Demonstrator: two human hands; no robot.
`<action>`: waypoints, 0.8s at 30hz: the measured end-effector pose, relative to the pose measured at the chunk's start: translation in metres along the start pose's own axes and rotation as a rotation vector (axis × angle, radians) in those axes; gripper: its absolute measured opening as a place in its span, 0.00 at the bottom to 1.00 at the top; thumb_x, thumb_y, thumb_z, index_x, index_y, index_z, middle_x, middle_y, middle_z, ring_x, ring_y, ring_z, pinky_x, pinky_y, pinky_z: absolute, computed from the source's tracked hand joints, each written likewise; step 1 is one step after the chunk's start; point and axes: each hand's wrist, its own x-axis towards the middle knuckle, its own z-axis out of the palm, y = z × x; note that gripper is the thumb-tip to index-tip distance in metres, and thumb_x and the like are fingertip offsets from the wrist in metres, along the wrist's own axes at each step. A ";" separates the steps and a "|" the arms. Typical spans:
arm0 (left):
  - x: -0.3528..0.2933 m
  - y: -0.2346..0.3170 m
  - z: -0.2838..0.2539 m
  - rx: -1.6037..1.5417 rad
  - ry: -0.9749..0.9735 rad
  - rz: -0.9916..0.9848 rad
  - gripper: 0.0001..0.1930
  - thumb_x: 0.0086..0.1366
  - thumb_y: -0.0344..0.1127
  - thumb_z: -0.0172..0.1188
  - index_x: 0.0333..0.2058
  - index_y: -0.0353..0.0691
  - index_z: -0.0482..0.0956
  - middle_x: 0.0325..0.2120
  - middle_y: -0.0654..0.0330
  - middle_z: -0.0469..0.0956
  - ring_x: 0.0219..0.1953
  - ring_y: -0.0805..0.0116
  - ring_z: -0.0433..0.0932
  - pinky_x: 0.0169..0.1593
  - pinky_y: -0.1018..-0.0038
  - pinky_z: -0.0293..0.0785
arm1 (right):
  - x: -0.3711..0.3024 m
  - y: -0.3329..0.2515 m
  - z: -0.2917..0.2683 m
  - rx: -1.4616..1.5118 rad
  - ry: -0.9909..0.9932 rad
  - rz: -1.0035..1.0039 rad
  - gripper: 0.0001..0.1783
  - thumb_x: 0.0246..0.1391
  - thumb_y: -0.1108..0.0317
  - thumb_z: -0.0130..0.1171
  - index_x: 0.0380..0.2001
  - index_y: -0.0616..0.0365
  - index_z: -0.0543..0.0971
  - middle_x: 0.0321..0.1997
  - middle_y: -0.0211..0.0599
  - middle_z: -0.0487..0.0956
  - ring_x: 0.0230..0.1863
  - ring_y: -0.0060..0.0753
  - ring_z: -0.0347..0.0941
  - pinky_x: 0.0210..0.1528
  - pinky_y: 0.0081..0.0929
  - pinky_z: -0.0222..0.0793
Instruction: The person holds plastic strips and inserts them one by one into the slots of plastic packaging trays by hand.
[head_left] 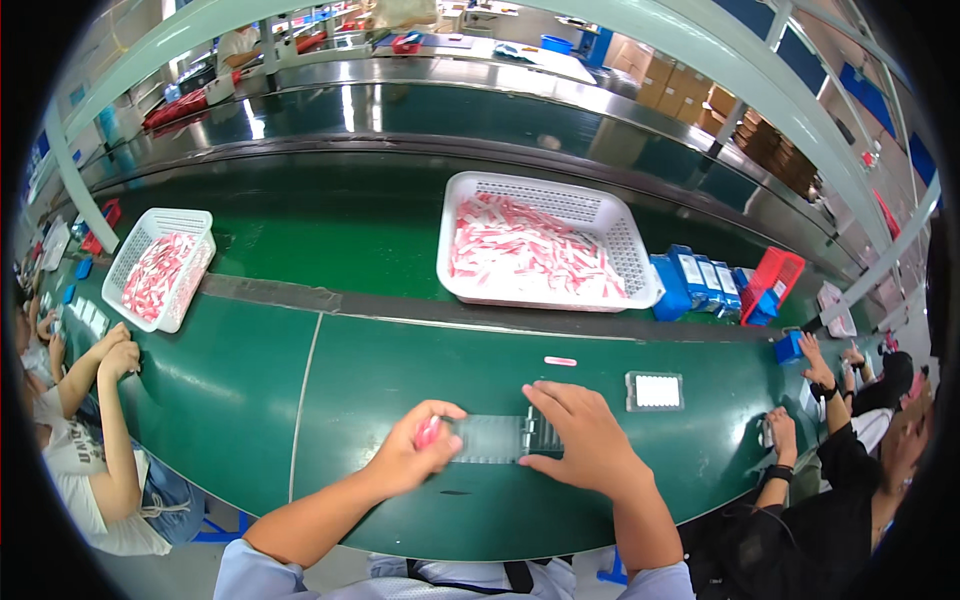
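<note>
A clear plastic tray (490, 440) with thin ridges lies on the green table in front of me. My left hand (410, 455) is closed at its left end, holding pink-and-white pieces (428, 432); their exact kind and number are hidden by the fingers. My right hand (590, 440) is spread over the tray's right end, thumb and forefinger apart on either side of it. A narrow pale piece stands across the tray between those fingertips. Beyond the hands lies a single pink-and-white strip (560, 361). Right of it rests a clear case (655, 391) filled with white pieces.
A white basket (640, 245) heaped with pink-and-white strips stands ahead, another white basket (205, 235) at left. Blue boxes (700, 280) and a red basket (785, 265) sit to the right. Co-workers' hands work at both sides. A table seam (305, 400) runs left of me.
</note>
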 end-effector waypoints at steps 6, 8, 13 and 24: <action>0.007 0.004 -0.012 -0.697 -0.380 -0.360 0.20 0.74 0.34 0.51 0.61 0.36 0.65 0.42 0.54 0.74 0.35 0.72 0.73 0.32 0.78 0.65 | 0.022 -0.028 0.004 0.410 0.042 -0.220 0.33 0.46 0.61 0.74 0.57 0.53 0.77 0.51 0.36 0.80 0.53 0.42 0.74 0.57 0.38 0.65; 0.011 0.002 -0.016 -0.604 -0.422 -0.315 0.25 0.75 0.36 0.52 0.66 0.35 0.60 0.54 0.50 0.75 0.46 0.64 0.79 0.34 0.77 0.68 | 0.030 -0.027 0.010 0.369 0.078 -0.264 0.28 0.47 0.63 0.73 0.53 0.53 0.79 0.46 0.36 0.82 0.47 0.41 0.77 0.54 0.37 0.67; 0.004 0.006 -0.022 -0.460 -0.457 -0.271 0.28 0.75 0.35 0.53 0.68 0.36 0.57 0.58 0.50 0.72 0.54 0.60 0.77 0.35 0.77 0.69 | 0.054 -0.033 0.008 0.536 -0.016 -0.154 0.22 0.46 0.64 0.74 0.46 0.54 0.82 0.35 0.34 0.80 0.36 0.34 0.76 0.41 0.31 0.70; 0.019 0.022 -0.060 -0.484 -0.120 -0.201 0.24 0.74 0.30 0.52 0.65 0.33 0.61 0.60 0.47 0.72 0.54 0.58 0.79 0.33 0.79 0.72 | 0.061 -0.024 0.032 0.243 0.402 -0.245 0.05 0.46 0.67 0.72 0.27 0.51 0.85 0.24 0.25 0.72 0.28 0.30 0.69 0.36 0.31 0.64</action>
